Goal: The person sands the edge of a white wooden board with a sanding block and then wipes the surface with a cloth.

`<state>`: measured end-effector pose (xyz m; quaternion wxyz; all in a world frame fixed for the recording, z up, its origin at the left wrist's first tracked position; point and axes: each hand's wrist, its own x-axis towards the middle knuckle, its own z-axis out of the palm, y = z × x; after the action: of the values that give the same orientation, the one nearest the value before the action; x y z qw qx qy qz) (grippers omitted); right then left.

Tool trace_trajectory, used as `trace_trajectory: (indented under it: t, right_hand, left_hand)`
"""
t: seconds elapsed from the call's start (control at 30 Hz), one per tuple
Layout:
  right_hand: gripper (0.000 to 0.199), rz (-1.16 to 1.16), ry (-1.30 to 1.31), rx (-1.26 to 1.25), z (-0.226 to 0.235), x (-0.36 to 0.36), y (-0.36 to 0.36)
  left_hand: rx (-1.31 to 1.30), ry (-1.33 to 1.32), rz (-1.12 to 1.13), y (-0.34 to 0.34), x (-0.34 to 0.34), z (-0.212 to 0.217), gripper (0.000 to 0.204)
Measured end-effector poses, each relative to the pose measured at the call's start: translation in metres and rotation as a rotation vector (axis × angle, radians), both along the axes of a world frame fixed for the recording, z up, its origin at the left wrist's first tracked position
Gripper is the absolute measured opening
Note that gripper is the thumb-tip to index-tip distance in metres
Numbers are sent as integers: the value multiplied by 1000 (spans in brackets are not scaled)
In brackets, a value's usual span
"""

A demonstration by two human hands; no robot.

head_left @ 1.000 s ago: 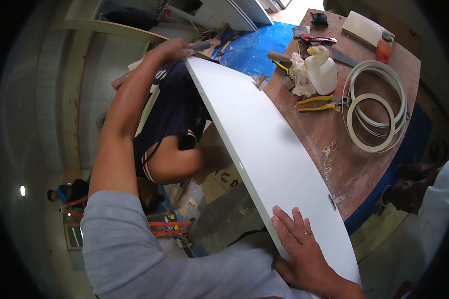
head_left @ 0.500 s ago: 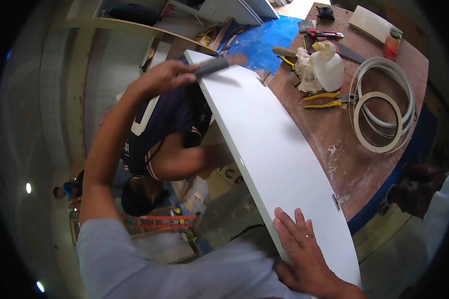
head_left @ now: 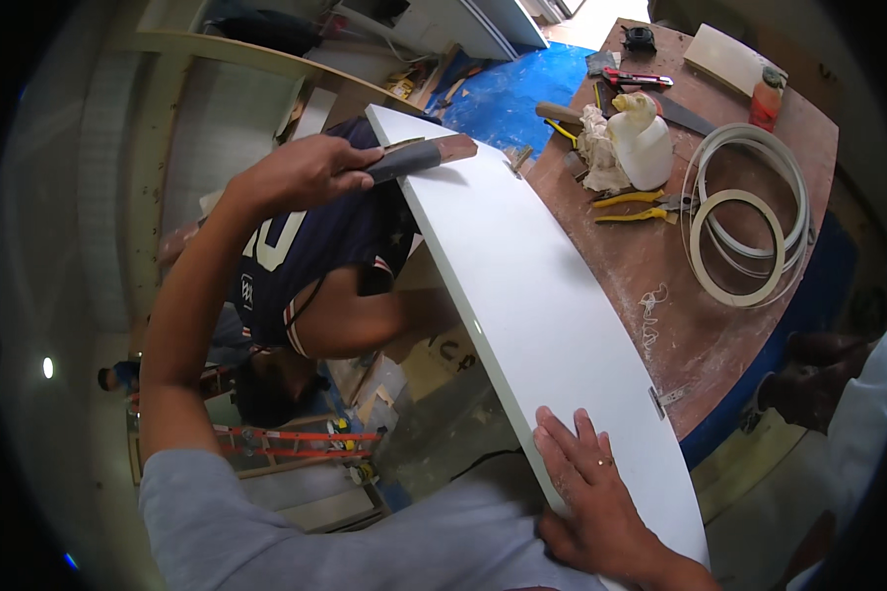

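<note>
A long white panel (head_left: 532,295) runs from the far middle toward me, resting along the edge of a wooden table. My left hand (head_left: 301,172) reaches out to its far end and grips a flat brownish sanding strip (head_left: 426,155), whose tip lies on the panel's far corner. Nearer to me, my right hand (head_left: 596,492) presses flat on the panel's near end, fingers spread, a ring on one finger. Under my left arm a person in a navy shirt (head_left: 325,246) bends low beside the panel.
The dusty wooden table (head_left: 680,325) carries coils of white edge strip (head_left: 749,231), a white plastic bottle (head_left: 646,148), yellow-handled pliers (head_left: 641,205), a red-handled tool (head_left: 636,79) and an orange bottle (head_left: 767,94). Blue tarp (head_left: 508,94) lies beyond. An orange ladder (head_left: 296,443) lies below. Another person's hand (head_left: 808,379) is at the right.
My left hand has drawn back from the panel's far tip toward me, and the sanding strip now lies across the far corner. My right hand has stayed in place.
</note>
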<state>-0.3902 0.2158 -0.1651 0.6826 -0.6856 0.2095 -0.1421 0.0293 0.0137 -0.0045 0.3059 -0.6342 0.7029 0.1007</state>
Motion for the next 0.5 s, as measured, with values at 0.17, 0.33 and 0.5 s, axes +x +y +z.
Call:
trace_trajectory:
  t: [0.17,0.33,0.5]
  right_hand:
    - [98,-57,20,-6,-1,-3,8]
    - [98,-95,48,-54,5,3,16]
    - [100,-125,7,-45,3,4,11]
  left_hand:
    - [-85,136,159,-44,62,-28,46]
    - [-158,44,118,-126,169,-69,46]
    - [-268,66,214,-144,158,-24,47]
